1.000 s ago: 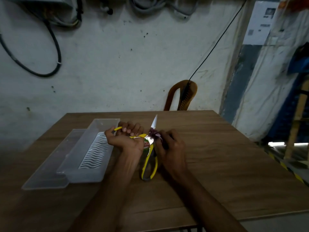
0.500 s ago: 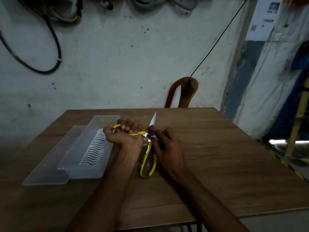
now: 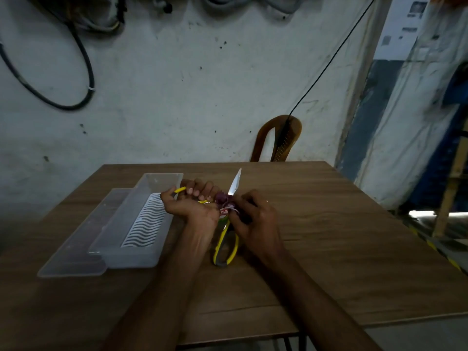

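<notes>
Yellow-handled scissors [image 3: 226, 245] lie open in the middle of the wooden table [image 3: 354, 236]; one blade [image 3: 234, 184] points up and away. My left hand [image 3: 192, 206] grips the other yellow handle, whose end sticks out past my fingers. My right hand [image 3: 255, 221] pinches a small purple wrapper [image 3: 224, 200] at the scissors' pivot, beside a red and green label [image 3: 224, 212]. What lies under both hands is hidden.
A clear plastic tray [image 3: 136, 224] with a white wavy insert sits on its lid [image 3: 73, 247] left of my hands. A brown plastic chair [image 3: 278, 138] stands behind the table by the wall. A black cable runs down to it.
Both hands stay in the same grip at the scissors. The camera has tilted slightly, and my right fingers have shifted a little on the wrapper.
</notes>
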A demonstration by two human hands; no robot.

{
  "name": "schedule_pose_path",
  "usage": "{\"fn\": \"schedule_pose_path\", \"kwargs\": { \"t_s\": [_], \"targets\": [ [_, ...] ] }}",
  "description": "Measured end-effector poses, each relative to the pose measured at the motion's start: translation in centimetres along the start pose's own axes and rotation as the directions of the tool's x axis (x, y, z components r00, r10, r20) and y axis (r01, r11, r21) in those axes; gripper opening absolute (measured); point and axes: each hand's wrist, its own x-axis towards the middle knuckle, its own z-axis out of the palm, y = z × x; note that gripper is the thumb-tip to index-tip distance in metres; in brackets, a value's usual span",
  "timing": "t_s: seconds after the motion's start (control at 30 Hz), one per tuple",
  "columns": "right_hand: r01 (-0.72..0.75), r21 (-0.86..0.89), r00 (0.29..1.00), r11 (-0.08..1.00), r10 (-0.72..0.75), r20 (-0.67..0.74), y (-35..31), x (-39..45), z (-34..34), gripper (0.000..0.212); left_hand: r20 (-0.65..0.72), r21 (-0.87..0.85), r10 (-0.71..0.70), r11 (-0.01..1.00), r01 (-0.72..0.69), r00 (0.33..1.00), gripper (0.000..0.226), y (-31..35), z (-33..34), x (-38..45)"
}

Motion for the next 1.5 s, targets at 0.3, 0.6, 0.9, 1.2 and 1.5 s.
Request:
{"fn": "schedule_pose_path", "kwargs": {
  "t_s": [0.3, 0.6, 0.9, 1.2, 1.5],
  "targets": [
    [-0.309, -0.018, 0.917, 0.951, 0.293, -0.27, 2.4, -0.1, -3.2, 0.034, -0.022, 0.011, 0.032, 0.999, -0.031, 0.999, 0.027, 0.7, -0.2, 0.5],
    [-0.072, -0.055, 0.997, 0.996, 0.072, -0.004, 0.9, -0.1, -0.7, 0.027, -0.023, -0.003, 0.022, 1.0, -0.022, 0.999, 0.028, 0.8, 0.4, -0.2],
    [-0.715, 0.494, 0.513, 0.494, 0.851, -0.109, 3.2, 0.2, -4.9, 0.014, -0.053, -0.038, 0.064, 0.997, -0.066, 0.997, 0.028, 1.9, 0.1, 0.5],
    [-0.667, 0.274, 0.74, 0.693, 0.657, 0.139, 2.3, -0.1, -3.6, 0.017, -0.038, -0.063, 0.043, 0.997, -0.045, 0.998, 0.028, 1.9, 0.5, 0.2],
    [-0.325, 0.127, 0.886, 0.937, 0.255, 0.387, 2.4, -0.5, -3.1, 0.025, 0.023, -0.082, 0.047, 0.996, -0.045, 0.999, 0.029, 1.9, 0.4, 0.5]
  ]
}}
